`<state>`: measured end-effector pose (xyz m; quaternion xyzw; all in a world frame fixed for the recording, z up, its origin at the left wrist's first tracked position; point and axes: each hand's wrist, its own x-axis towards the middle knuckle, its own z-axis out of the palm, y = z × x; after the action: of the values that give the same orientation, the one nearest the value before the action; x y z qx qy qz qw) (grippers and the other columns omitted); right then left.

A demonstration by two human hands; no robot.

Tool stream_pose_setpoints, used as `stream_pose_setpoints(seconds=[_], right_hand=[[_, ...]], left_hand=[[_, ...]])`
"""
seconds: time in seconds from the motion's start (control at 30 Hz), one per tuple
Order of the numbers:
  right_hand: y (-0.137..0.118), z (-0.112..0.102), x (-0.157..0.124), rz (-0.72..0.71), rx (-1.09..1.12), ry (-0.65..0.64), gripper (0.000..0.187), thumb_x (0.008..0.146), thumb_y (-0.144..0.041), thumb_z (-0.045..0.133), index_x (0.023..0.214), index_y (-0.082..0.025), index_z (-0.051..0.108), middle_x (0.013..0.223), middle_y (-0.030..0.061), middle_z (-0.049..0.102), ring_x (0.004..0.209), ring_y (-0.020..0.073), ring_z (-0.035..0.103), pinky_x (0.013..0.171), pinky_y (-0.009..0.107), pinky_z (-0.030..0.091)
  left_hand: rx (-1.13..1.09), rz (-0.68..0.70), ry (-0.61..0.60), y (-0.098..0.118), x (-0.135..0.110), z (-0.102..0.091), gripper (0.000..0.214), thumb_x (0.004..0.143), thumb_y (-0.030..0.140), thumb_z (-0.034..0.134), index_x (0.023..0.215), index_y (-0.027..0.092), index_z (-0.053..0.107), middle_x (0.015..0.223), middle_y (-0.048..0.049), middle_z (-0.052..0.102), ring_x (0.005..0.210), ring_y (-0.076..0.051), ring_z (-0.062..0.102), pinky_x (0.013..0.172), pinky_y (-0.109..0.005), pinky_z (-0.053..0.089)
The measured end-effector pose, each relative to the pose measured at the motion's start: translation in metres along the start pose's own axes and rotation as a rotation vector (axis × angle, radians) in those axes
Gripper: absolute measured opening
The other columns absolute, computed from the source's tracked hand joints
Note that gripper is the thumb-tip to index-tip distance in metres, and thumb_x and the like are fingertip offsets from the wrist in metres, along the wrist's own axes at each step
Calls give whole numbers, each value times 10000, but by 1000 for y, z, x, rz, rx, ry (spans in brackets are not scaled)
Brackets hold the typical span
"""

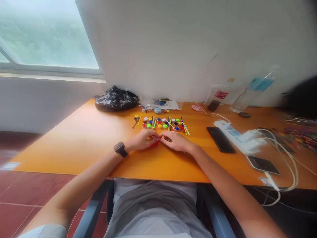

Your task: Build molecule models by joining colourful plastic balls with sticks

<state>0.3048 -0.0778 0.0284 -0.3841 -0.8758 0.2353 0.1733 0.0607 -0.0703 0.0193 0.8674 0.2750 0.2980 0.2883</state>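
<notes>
My left hand (143, 138), with a dark watch (121, 149) on its wrist, meets my right hand (175, 140) fingertip to fingertip over the table (99, 158). Both sets of fingers are pinched together, and whatever they hold is too small and covered to name. A bit of something red (155, 144) shows just under the left fingers. Just beyond the hands lie small round coloured pieces (162, 124) in groups, with thin coloured plastic sticks (185, 126) beside them. A smaller group of yellow and dark sticks (137, 122) lies at the left.
A black plastic bag (116, 99) sits at the back left. On the right are a black phone (221, 139), a white power strip (237, 137) with cables, another phone (263, 164), a clear bottle (250, 92) and a heap of coloured sticks (303, 135).
</notes>
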Motion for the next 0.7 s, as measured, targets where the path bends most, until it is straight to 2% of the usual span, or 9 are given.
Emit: stream_pose_setpoints(seconds=[0.7], right_hand=[[-1,-1,0,-1,12,4,204,1009,-299,594,1154,-226,719,1066,76,750,900,221,659,810,314,476]], left_hand=[[8,8,7,2,0,-1,184,989,226,616,982,164,790,917,-83,793,839,-179,729,789,-265,562]])
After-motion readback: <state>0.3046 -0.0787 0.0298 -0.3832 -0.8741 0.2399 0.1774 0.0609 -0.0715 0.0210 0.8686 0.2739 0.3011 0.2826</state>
